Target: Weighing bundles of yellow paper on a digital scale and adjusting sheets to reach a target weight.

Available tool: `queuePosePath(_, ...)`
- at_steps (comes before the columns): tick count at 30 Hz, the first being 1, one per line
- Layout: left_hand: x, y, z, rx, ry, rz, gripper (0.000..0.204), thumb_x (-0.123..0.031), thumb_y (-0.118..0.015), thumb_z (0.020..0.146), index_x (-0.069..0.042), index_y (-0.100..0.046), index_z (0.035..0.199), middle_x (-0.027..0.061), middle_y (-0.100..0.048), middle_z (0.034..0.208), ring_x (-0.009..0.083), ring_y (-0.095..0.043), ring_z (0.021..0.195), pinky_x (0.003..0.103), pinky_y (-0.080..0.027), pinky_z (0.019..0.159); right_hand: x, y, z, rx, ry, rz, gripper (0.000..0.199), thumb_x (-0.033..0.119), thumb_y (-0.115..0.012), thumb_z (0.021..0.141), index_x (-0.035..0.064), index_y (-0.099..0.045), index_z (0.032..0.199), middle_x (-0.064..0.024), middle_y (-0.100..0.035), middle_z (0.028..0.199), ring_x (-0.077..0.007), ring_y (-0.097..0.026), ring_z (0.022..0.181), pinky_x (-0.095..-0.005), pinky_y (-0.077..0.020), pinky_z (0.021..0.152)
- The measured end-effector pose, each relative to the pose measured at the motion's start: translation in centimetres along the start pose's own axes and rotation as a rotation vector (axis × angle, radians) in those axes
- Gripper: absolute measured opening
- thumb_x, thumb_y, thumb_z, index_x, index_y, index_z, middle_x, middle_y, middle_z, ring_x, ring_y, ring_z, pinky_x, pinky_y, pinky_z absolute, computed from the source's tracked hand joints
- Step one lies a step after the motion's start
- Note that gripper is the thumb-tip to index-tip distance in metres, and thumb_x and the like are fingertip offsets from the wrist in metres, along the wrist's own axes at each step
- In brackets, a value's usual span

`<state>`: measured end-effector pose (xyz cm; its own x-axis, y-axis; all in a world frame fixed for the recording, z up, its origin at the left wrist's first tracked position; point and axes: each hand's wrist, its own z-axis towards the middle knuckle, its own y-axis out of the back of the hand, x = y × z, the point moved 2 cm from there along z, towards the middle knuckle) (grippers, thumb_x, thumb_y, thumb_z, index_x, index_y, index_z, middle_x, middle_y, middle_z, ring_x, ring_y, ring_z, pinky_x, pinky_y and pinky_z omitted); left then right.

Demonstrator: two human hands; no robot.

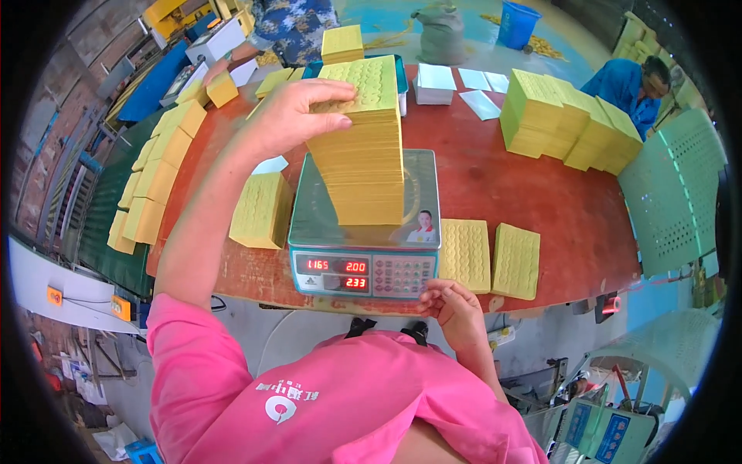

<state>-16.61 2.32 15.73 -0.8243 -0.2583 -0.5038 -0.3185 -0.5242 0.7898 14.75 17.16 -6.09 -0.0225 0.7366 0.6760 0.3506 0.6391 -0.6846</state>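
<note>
A tall stack of yellow embossed paper sheets (363, 166) stands on the metal plate of a digital scale (309, 209), leaning slightly. My left hand (297, 112) grips its upper left corner, fingers over the top sheets and thumb along the side. Red digits glow on the scale's display, beside a keypad. By the keypad's right corner is my right hand (456, 309), its fingers curled closed. Whatever they may hold is too small to make out. A shorter yellow paper stack (263, 210) sits left of the scale, and two more yellow stacks (465, 251) lie to its right.
The red table (533, 216) carries a row of yellow stacks (568, 120) at the far right and white sheets (435, 81) behind the scale. More yellow bundles (158, 178) line a green conveyor (93, 209) on the left. A person in blue (626, 89) works at the far right.
</note>
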Motion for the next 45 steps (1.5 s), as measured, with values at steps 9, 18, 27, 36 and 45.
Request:
queuePosePath(9, -0.8, 0.0, -0.7, -0.049, -0.265, 0.254, 0.025, -0.012, -0.067, 0.087, 0.0, -0.068, 0.109, 0.0146, -0.068, 0.115, 0.0276, -0.066, 0.1, 0.034, -0.052, 0.085, -3.5, -2.7, -1.0, -0.037, 0.097, 0.027, 0.028, 0.016, -0.049, 0.1, -0.0029, -0.062, 0.116, -0.0143, -0.069, 0.097, -0.0244, -0.067, 0.085, -0.0366, -0.0543, 0.076)
queuePosePath(18, -5.9, -1.0, -6.2, -0.318, -0.652, 0.531, 0.022, -0.007, -0.072, 0.081, 0.0, -0.068, 0.102, 0.0122, -0.069, 0.104, 0.0298, -0.068, 0.093, 0.038, -0.055, 0.08, -2.6, -7.9, -0.4, 0.068, 0.153, -0.013, 0.033, 0.018, -0.042, 0.103, -0.0028, -0.056, 0.124, -0.0106, -0.066, 0.103, -0.02, -0.064, 0.094, -0.0334, -0.0519, 0.084)
queuePosePath(27, -8.6, -5.8, -16.3, 0.013, -0.909, 0.511, 0.024, -0.019, -0.063, 0.092, 0.0, -0.066, 0.106, 0.0133, -0.067, 0.11, 0.027, -0.066, 0.105, 0.048, -0.049, 0.096, 2.1, -12.8, -0.4, 0.198, 0.262, 0.177, 0.057, 0.017, -0.062, 0.093, -0.0002, -0.038, 0.141, -0.0124, -0.053, 0.134, -0.0203, -0.056, 0.119, -0.0385, -0.0481, 0.098)
queuePosePath(36, -8.7, -16.4, -14.0, 0.103, -0.323, -0.278, 0.052, -0.033, -0.069, 0.09, 0.002, -0.055, 0.126, 0.0208, -0.055, 0.132, 0.0371, -0.058, 0.114, 0.044, -0.048, 0.097, 6.8, 4.0, -3.0, -0.52, 0.508, -0.235, 0.047, 0.0, -0.062, 0.087, 0.0013, -0.05, 0.132, -0.0089, -0.063, 0.118, -0.0178, -0.062, 0.105, -0.0334, -0.0512, 0.091)
queuePosePath(45, -12.4, -30.0, -9.4, 0.502, 0.252, -0.698, 0.035, 0.0, -0.064, 0.087, 0.007, -0.059, 0.121, 0.0179, -0.059, 0.126, 0.0197, -0.068, 0.095, 0.029, -0.057, 0.078, 14.7, 18.3, -5.7, -0.696, 0.552, -0.157, 0.041, 0.002, -0.059, 0.089, -0.001, -0.051, 0.128, -0.0134, -0.063, 0.121, -0.0236, -0.065, 0.106, -0.0375, -0.0546, 0.091)
